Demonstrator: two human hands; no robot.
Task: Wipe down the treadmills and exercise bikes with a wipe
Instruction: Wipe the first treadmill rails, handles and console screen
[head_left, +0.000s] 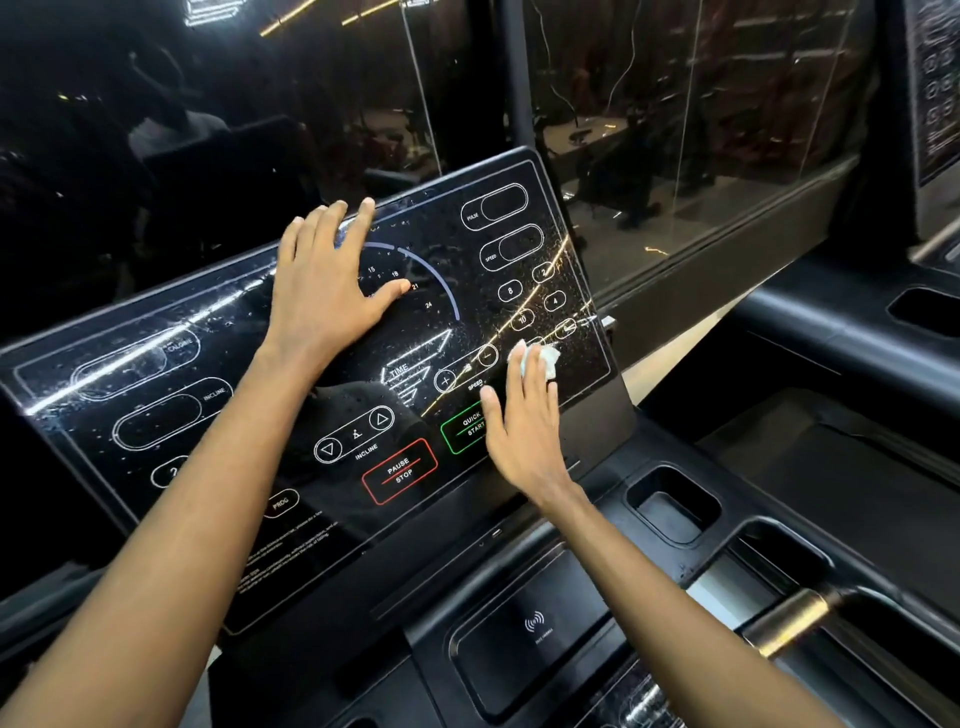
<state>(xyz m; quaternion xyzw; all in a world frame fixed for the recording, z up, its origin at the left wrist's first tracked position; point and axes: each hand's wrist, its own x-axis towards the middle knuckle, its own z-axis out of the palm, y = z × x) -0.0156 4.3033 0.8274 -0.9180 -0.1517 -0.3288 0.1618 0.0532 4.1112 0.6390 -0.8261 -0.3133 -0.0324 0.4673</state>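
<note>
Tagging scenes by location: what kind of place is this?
Most likely a gym: a treadmill console with speed and incline controls, its Quick Start button, and a second console alongside at the right edge.

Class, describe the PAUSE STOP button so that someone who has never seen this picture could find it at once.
Start at the big glossy black console panel. Along its lower middle, just below the incline arrows, sits a rounded rectangle reading PAUSE STOP. It alone is outlined in red; its neighbour QUICK START is outlined in green.
</note>
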